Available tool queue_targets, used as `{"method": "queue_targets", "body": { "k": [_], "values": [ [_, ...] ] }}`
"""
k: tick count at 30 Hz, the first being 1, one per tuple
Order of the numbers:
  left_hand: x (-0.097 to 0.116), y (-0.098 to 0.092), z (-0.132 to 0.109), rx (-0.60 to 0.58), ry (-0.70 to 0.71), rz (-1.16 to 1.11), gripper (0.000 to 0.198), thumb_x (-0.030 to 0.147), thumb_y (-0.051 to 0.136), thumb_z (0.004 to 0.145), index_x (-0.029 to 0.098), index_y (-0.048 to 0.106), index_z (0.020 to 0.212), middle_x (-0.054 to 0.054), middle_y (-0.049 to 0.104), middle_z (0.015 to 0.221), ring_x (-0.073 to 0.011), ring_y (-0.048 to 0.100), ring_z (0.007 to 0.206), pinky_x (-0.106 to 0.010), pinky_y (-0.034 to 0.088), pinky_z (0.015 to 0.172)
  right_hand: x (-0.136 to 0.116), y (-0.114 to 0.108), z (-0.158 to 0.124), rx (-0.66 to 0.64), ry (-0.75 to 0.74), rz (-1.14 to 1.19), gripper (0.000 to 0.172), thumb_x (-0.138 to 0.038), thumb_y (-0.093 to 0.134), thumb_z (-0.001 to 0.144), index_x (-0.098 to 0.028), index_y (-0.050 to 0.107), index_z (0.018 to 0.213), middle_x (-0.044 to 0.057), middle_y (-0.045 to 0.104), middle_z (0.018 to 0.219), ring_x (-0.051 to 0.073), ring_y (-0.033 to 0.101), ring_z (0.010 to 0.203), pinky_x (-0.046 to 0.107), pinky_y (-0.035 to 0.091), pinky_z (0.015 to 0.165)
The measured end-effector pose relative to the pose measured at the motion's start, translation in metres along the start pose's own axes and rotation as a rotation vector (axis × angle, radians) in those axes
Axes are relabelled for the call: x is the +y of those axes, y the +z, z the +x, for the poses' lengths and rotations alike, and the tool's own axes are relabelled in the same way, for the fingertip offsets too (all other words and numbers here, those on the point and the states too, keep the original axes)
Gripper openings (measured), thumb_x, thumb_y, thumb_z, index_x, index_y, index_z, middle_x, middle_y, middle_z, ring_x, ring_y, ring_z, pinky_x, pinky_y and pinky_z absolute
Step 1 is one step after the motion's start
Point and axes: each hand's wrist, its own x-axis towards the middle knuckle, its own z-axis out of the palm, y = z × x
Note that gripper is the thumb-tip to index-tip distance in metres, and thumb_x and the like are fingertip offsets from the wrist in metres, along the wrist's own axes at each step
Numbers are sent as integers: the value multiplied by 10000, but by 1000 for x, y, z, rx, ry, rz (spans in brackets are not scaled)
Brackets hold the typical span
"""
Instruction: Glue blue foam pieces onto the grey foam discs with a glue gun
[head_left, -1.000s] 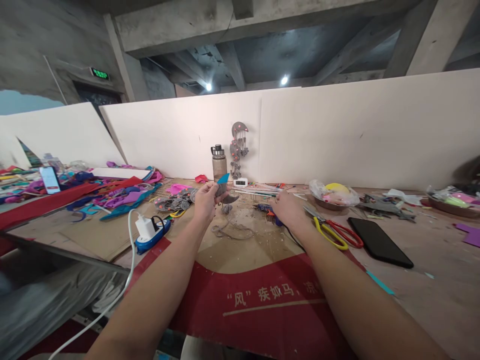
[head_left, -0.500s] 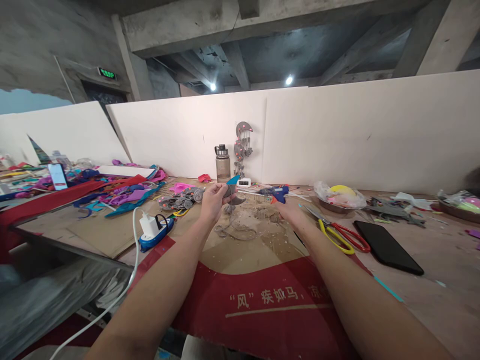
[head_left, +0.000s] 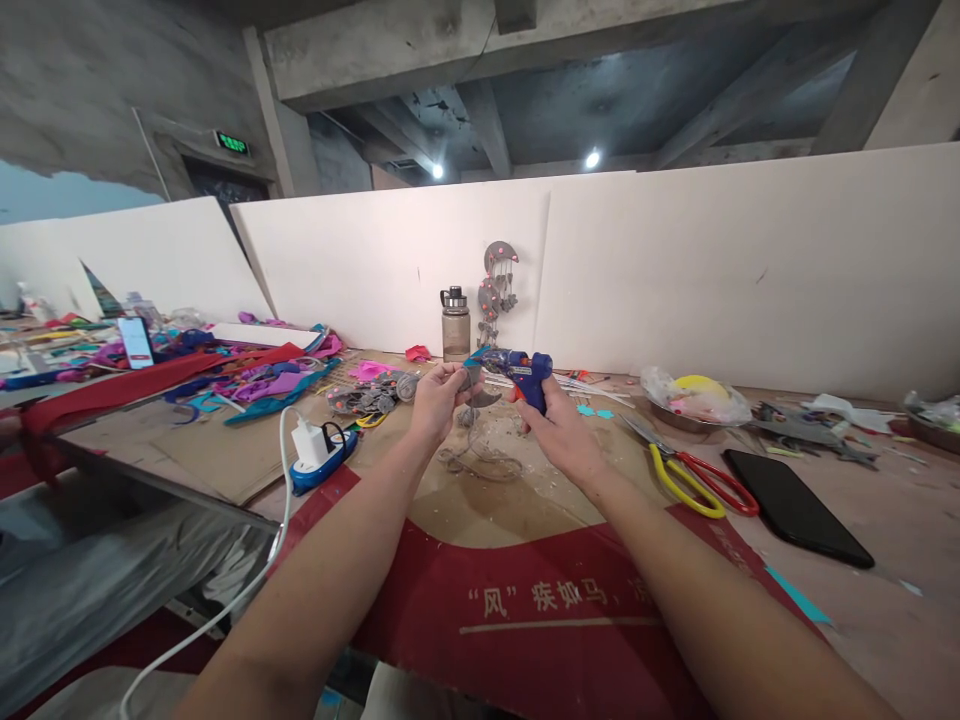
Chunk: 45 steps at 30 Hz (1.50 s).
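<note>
My left hand (head_left: 439, 400) is closed on a grey crescent piece (head_left: 486, 398) with a blue piece at its upper edge. A blue glue gun (head_left: 531, 376) is gripped in my right hand (head_left: 559, 425), its nozzle pointing left at the blue part, close to my left fingers; whether they touch is unclear. Grey cord (head_left: 487, 462) lies loosely coiled on the brown board below the hands. Against the white panel behind hangs a grey crescent decoration (head_left: 500, 262) with pink dots.
A bottle (head_left: 456, 325) stands behind my left hand. Red-and-yellow scissors (head_left: 686, 478), a black phone (head_left: 795, 505) and a bag-covered bowl (head_left: 694, 398) are on the right. At left are a blue power strip (head_left: 322, 462) with a white cable and colourful felt scraps (head_left: 274, 385).
My right hand has lifted the glue gun and brought its nozzle left to the piece in my left hand. The view has shifted slightly, moving the surroundings rightward.
</note>
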Motion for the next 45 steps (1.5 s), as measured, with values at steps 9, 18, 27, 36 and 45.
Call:
{"method": "queue_targets", "body": {
  "k": [9, 18, 27, 36, 45],
  "values": [
    [2, 4, -3, 8, 25, 42, 281, 319, 771, 712, 148, 563, 790, 12, 630, 741, -117, 660, 729, -384, 579, 852, 5, 5, 0, 14, -18, -147, 297, -328, 486, 864, -195, 536, 1125, 44, 621, 811, 220, 592, 801, 354, 461, 780],
    [-2, 5, -1, 36, 59, 87, 215, 277, 738, 712, 159, 580, 799, 9, 641, 736, -123, 644, 712, -352, 586, 795, 1, 6, -1, 12, -64, -204, 361, -340, 456, 874, -176, 531, 1187, 102, 646, 995, 248, 585, 906, 383, 442, 858],
    [-1, 4, -1, 69, 64, 80, 178, 257, 714, 724, 178, 565, 782, 0, 658, 705, -175, 684, 737, -373, 582, 766, 5, 5, 0, 30, -40, -205, 355, -322, 458, 867, -182, 534, 1184, 94, 648, 981, 242, 582, 879, 388, 442, 850],
    [-1, 2, -1, 21, 78, 55, 297, 349, 759, 683, 169, 563, 813, -50, 715, 784, -201, 701, 788, -375, 574, 772, 10, 3, 1, 28, -42, -166, 383, -322, 447, 879, -169, 504, 1225, 97, 642, 978, 233, 577, 860, 374, 446, 805],
    [2, 1, -2, 18, 50, 4, 319, 342, 781, 666, 161, 553, 797, -43, 703, 796, -196, 708, 788, -358, 581, 756, 21, 0, 7, 104, 145, -60, 273, -321, 516, 815, -219, 522, 1067, 49, 642, 882, 171, 550, 625, 314, 442, 611]
  ]
}}
